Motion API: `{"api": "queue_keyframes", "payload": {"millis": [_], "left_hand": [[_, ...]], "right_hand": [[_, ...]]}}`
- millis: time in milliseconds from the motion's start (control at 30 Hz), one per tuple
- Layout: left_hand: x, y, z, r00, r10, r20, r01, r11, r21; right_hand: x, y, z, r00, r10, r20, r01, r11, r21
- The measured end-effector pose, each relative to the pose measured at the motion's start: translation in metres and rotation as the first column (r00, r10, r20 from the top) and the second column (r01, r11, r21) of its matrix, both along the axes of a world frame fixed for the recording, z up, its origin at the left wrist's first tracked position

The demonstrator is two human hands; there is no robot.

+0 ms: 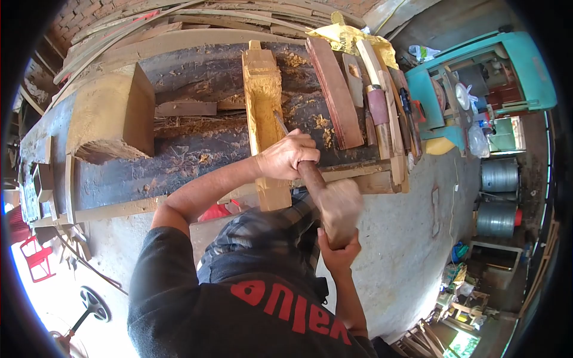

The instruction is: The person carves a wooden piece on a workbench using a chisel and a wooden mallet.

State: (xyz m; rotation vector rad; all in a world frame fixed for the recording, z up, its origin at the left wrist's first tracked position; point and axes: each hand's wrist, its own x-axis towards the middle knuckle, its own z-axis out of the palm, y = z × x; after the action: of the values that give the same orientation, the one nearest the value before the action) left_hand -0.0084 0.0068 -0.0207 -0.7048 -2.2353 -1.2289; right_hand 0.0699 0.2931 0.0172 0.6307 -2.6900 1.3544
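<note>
My left hand is closed around a chisel, whose blade rests in the hollow of a long pale wooden workpiece. The workpiece lies across the dark bench, its near end jutting past the front edge. Gripped in my right hand is a chunky wooden mallet, slightly blurred, its head at the butt of the chisel's handle. Fine shavings are scattered beside the workpiece.
A large wooden block stands on the bench at left. Right of the workpiece lie a reddish plank and several long-handled tools. A turquoise machine stands beyond the right end. Wood strips are stacked behind.
</note>
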Motion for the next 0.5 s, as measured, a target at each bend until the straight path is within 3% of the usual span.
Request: {"api": "queue_keyframes", "payload": {"millis": [33, 67, 100, 133, 200, 333, 433, 500], "left_hand": [[0.000, 0.001, -0.001, 1.000, -0.008, 0.006, 0.008, 1.000, 0.000], [0.000, 0.000, -0.002, 1.000, -0.011, 0.024, 0.011, 1.000, -0.019], [0.000, 0.000, 0.000, 0.999, -0.012, 0.039, 0.014, 0.999, -0.039], [0.001, -0.001, 0.000, 0.999, -0.017, 0.037, 0.018, 0.999, -0.041], [0.000, -0.002, 0.000, 0.997, 0.001, 0.074, 0.009, 0.990, -0.143], [-0.005, -0.003, -0.002, 0.982, 0.027, 0.186, 0.029, 0.956, -0.293], [-0.001, 0.000, 0.005, 0.997, 0.062, 0.041, -0.051, 0.975, -0.214], [0.003, 0.003, 0.014, 0.997, 0.045, 0.056, -0.033, 0.978, -0.205]], "right_hand": [[0.004, 0.005, 0.000, 0.996, 0.007, -0.092, -0.010, 0.999, -0.037], [-0.001, 0.023, -0.006, 0.934, 0.254, -0.251, -0.157, 0.924, 0.348], [0.013, -0.005, 0.019, 0.991, 0.002, -0.133, 0.010, 0.996, 0.089], [0.003, -0.005, 0.006, 0.974, 0.119, -0.191, -0.096, 0.987, 0.125], [-0.006, -0.012, 0.002, 0.997, 0.039, 0.067, -0.043, 0.997, 0.061], [-0.004, -0.009, 0.013, 0.983, -0.035, 0.178, 0.011, 0.991, 0.136], [0.004, -0.004, 0.020, 0.988, -0.031, 0.149, 0.032, 0.999, -0.010], [0.007, -0.004, 0.029, 0.983, -0.049, 0.178, 0.054, 0.998, -0.023]]}}
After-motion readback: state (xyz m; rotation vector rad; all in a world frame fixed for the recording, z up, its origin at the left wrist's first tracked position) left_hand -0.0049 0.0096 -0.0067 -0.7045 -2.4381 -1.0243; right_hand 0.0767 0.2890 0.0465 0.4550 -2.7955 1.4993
